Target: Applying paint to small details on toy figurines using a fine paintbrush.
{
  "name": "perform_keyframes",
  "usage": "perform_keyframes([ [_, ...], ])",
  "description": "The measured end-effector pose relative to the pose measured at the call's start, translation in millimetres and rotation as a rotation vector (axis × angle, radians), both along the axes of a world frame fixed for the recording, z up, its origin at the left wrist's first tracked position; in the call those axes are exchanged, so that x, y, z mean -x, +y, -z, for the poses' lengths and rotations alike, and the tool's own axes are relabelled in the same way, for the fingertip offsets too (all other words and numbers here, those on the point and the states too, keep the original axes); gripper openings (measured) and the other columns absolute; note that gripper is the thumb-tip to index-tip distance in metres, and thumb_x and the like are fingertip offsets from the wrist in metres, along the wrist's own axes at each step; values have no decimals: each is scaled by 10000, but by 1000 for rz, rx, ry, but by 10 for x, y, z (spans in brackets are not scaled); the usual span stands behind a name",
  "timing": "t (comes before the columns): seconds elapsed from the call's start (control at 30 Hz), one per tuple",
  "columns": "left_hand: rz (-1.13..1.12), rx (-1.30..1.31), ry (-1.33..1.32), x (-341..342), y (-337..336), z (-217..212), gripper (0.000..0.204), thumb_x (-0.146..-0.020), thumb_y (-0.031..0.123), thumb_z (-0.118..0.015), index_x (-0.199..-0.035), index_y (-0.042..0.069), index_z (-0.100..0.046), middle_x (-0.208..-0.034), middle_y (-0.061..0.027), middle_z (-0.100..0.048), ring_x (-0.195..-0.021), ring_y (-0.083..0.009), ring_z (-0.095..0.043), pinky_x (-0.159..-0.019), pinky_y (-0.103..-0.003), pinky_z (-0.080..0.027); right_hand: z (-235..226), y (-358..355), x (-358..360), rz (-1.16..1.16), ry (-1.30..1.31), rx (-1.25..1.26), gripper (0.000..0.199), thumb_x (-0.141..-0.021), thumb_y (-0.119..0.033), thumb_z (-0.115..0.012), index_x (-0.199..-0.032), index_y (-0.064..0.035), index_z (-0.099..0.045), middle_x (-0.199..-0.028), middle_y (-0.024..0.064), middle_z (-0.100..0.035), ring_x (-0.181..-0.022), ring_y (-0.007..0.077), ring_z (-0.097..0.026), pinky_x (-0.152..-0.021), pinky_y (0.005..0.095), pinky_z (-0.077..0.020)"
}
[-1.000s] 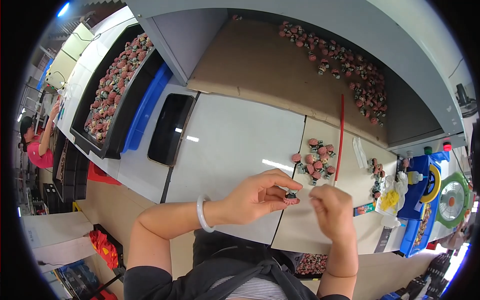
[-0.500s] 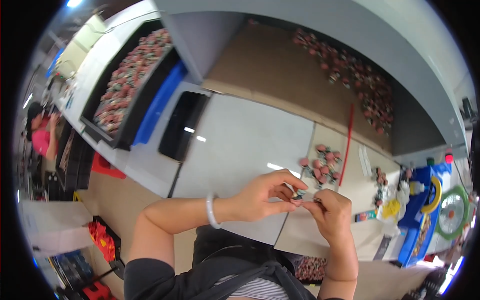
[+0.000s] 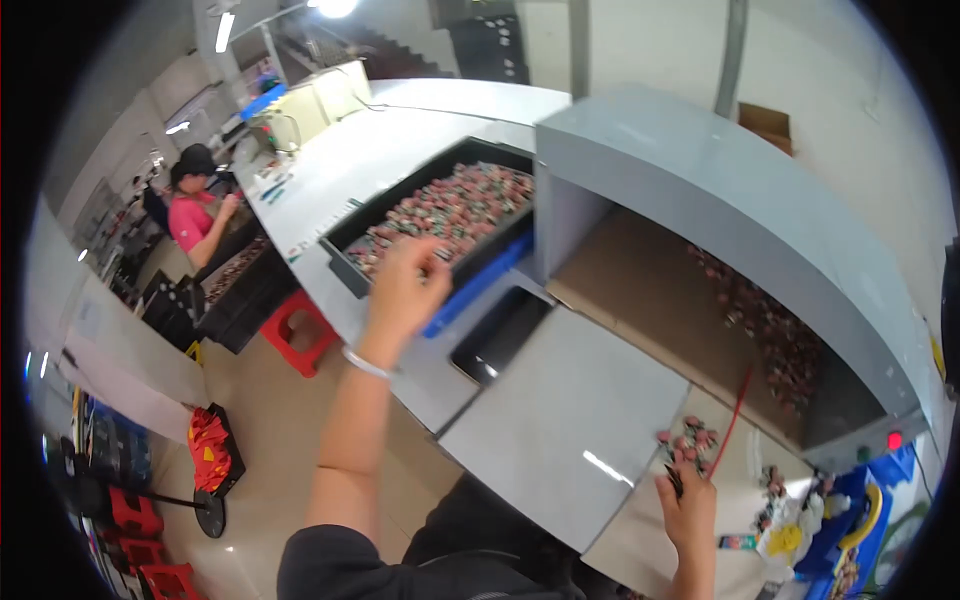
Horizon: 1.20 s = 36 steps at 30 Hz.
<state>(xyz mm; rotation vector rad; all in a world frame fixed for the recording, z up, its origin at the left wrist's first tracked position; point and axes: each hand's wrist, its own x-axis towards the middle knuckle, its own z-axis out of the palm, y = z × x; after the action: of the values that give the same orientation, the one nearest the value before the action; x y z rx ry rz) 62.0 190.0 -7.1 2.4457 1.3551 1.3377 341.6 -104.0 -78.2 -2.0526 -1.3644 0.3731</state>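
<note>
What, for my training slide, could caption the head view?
Left hand at the black tray, right hand beside small figurines.

Over on the left, a co-worker [image 3: 192, 222] in pink top and black cap [image 3: 196, 160] bends forward, a red stool [image 3: 290, 304] nearby! Closer in, a dark phone [image 3: 502, 335] lies flat; below, red-and-yellow cloth [image 3: 208, 447] glows against the pale floor [image 3: 270, 450].

Workshop, I judged, perhaps a small factory floor. I saw a long white bench [image 3: 340, 165], a black tray [image 3: 345, 269] on it heaped with small, near-identical figures [image 3: 475, 195]; more lay in bulk under a grey hood [image 3: 680, 140]. Farther off I noted a co-worker [image 3: 193, 218] in a cap beside dark crates [image 3: 235, 323]. Red plastic stools [image 3: 284, 314], a tube lamp [image 3: 224, 32] and hard, shiny flooring [image 3: 260, 490] fitted my reading.
</note>
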Motion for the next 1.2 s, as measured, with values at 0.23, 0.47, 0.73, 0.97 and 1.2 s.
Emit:
perform_keyframes([
  [0.23, 193, -9, 40, -281, -68, -52, 220, -712, 49, -591, -930, 36, -614, -904, -129, -599, -896, -287, -556, -791, -347, -441, 56, 132, 1, -262, -21, 315, 281, -800, -317, -560, -797, -37, -542, -676, 152, -592, -652, 352, -571, -577, 424, -439],
  [0.47, 1091, 395, 365, -1890, -1017, 957, 257, -702, 54, -599, -959, 60, -585, -1000, -81, -559, -969, -279, -508, -833, -372, -413, 124, 66, -113, -375, 38, 436, 314, -802, -353, -536, -848, -44, -567, -765, 162, -614, -732, 344, -581, -662, 414, -444],
  [0.73, 1059, 522, 363, -1964, -1144, 991, 244, -725, -3, -579, -963, 49, -573, -957, -89, -560, -870, -273, -557, -777, -336, -462, 89, 55, -68, -136, 297, 35, 191, -774, -124, -613, -760, -9, -461, -583, 102, -517, -540, 221, -513, -523, 316, -400],
  [0.97, 1235, 1299, -108, -1589, -1460, 753, 338, -814, -74, -493, -1138, 19, -517, -1028, -92, -497, -951, -181, -542, -857, -287, -453, 91, 82, -10, -52, 894, -197, 209, -830, -81, -569, -783, -49, -368, -619, 16, -457, -518, 80, -495, -460, 206, -381],
  [1.2, 1349, 1182, -174, -1491, -1504, 697, 481, -806, 24, -574, -1265, 52, -430, -991, -73, -473, -916, -172, -499, -858, -300, -429, 31, 69, 89, -106, 1178, -178, 170, -859, -92, -531, -838, -45, -369, -658, 32, -490, -598, 100, -560, -489, 207, -408],
])
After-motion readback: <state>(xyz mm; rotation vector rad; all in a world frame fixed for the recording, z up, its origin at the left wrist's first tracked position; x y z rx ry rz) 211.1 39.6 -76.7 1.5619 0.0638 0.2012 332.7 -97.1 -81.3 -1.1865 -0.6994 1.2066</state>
